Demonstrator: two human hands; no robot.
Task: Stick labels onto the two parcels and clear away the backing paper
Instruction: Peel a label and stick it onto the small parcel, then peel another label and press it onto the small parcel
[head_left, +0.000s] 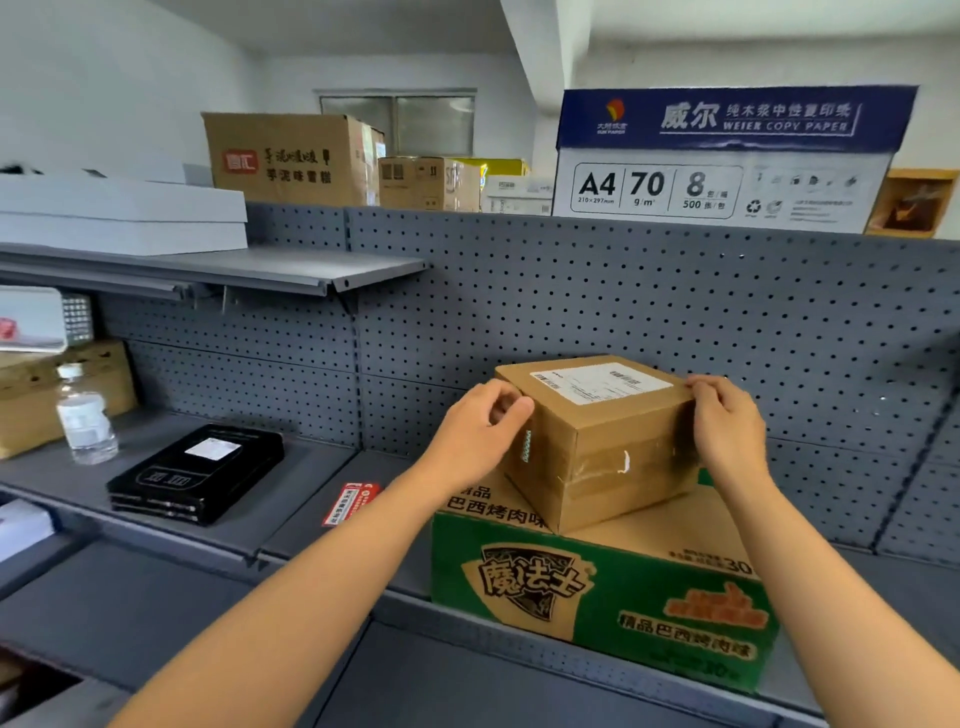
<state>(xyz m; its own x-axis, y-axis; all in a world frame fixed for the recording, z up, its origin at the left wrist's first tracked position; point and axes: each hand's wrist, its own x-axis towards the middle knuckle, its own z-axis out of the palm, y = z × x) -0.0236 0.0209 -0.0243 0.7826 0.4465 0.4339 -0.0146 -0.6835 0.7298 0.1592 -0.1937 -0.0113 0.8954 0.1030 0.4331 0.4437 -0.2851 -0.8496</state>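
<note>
We see the brown parcel (597, 441), a white label (597, 383) on its top, sitting on a green carton (597, 597) on the shelf (311, 499), left hand (480, 426) and right hand (727, 421) each with grip clamped on its upper corners.

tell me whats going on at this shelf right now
A person holds a small brown parcel with both hands: the left hand on its left side, the right hand at its right top edge. The parcel sits on a green carton and already has a white label on top. A black parcel further left on the shelf also carries a label. No backing paper is visible.
</note>
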